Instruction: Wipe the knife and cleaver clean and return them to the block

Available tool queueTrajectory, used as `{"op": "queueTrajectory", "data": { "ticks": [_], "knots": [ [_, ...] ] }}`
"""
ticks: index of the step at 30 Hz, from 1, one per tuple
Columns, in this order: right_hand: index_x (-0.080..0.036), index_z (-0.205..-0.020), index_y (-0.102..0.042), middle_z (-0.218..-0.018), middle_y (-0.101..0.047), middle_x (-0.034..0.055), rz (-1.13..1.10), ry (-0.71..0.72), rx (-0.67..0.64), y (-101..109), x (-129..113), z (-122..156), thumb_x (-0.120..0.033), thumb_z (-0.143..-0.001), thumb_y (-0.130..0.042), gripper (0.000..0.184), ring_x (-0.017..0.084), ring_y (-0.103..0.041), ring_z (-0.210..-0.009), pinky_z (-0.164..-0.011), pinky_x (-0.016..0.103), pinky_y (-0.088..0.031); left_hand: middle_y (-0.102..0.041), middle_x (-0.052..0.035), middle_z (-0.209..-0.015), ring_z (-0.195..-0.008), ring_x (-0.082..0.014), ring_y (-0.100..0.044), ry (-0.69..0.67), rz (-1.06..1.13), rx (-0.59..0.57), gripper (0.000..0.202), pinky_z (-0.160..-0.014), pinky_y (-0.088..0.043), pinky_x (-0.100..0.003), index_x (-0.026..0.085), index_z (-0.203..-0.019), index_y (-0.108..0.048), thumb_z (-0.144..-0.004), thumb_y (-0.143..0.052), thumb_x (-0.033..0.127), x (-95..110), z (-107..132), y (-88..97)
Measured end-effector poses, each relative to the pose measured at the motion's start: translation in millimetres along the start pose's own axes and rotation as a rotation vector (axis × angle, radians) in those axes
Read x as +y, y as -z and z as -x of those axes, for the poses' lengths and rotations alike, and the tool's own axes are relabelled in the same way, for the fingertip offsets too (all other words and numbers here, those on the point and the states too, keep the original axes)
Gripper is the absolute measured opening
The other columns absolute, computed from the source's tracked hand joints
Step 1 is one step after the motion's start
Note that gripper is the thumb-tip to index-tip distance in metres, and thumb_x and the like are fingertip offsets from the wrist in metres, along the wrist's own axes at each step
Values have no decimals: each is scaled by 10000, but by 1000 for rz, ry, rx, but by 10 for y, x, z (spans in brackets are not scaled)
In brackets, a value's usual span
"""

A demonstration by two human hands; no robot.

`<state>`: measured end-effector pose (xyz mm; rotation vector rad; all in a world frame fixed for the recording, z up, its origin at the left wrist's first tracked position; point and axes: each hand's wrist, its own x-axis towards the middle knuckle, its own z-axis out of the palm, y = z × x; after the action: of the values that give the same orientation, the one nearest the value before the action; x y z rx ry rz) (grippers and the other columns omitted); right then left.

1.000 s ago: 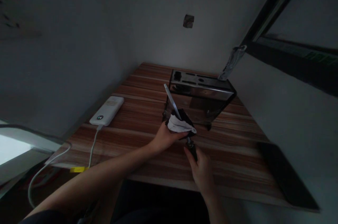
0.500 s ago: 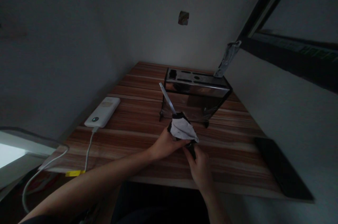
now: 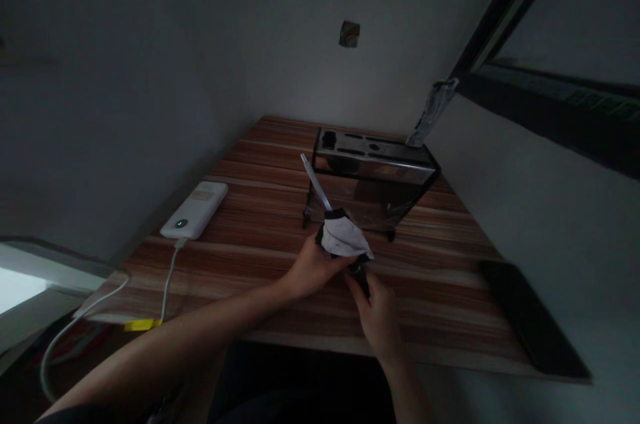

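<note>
My right hand (image 3: 381, 314) is closed round the dark handle of a knife (image 3: 316, 183), whose thin silver blade slants up and to the left. My left hand (image 3: 313, 267) pinches a black-and-white cloth (image 3: 343, 237) that is wrapped round the blade near the handle. Both hands hover over a striped wooden table (image 3: 260, 211). Just behind the blade stands a shiny metal knife block (image 3: 373, 177) with slots in its top.
A white power bank (image 3: 195, 211) with a white cable (image 3: 169, 277) lies at the table's left side. A flat black slab (image 3: 533, 327) rests at the right edge. Grey walls close in behind and on both sides; a dark window frame (image 3: 505, 11) is upper right.
The cloth in my left hand has slid a little along the blade near the handle. The knife has shifted slightly left. The view itself has moved a bit.
</note>
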<state>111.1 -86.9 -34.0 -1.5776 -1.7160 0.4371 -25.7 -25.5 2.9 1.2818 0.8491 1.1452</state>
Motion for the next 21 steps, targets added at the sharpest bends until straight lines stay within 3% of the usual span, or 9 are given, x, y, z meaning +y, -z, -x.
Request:
{"op": "queueTrajectory", "data": {
  "ticks": [10, 21],
  "knots": [
    [-185, -845, -620, -717, -697, 64, -20, -40, -26, -9, -2, -10, -424, -873, -459, 290, 218, -678, -679, -609, 250, -468, -702, -83, -936, -876, -205, -649, -72, 16, 53, 262, -809, -512, -315, 142, -871, -632, -648, -715, 249, 134, -88, 67],
    [-174, -892, -642, -780, -714, 90, 17, -33, -45, -18, 4, 1, -473, -878, -430, 367, 231, -686, -725, -663, 277, -492, -713, -65, -884, -856, -202, -652, -188, -31, 217, 223, -835, -491, -311, 145, -814, -660, -629, -718, 255, 257, -219, 215]
  ]
}}
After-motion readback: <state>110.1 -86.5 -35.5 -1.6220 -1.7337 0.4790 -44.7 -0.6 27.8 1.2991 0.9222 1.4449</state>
